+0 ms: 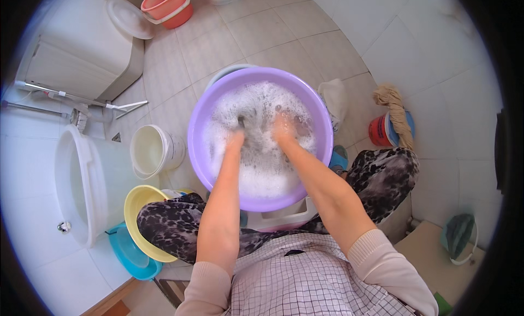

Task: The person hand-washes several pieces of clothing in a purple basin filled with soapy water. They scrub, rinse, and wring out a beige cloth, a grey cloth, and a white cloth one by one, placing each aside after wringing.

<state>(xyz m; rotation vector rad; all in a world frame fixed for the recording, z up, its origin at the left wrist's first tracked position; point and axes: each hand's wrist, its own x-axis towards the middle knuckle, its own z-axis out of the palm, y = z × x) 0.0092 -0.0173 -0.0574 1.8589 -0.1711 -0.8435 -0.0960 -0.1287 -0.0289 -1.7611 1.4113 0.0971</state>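
A round purple plastic basin [196,111] stands before me, holding water under white soap suds [262,185]. My left hand [235,139] dips into the foam on the left side; its fingers are under the surface. A small dark patch shows in the water just beyond them, too blurred to name. My right hand [284,128] is in the suds right of the middle, blurred and partly covered by foam. Whether either hand grips something below the surface is hidden.
At the left are a white bucket [148,151], a large white tub [88,185], a yellow basin [135,201] and a blue basin [127,250]. White cloth [333,99] lies right of the purple basin. A red bucket [378,131] with draped tan cloth [396,111] is by the wall.
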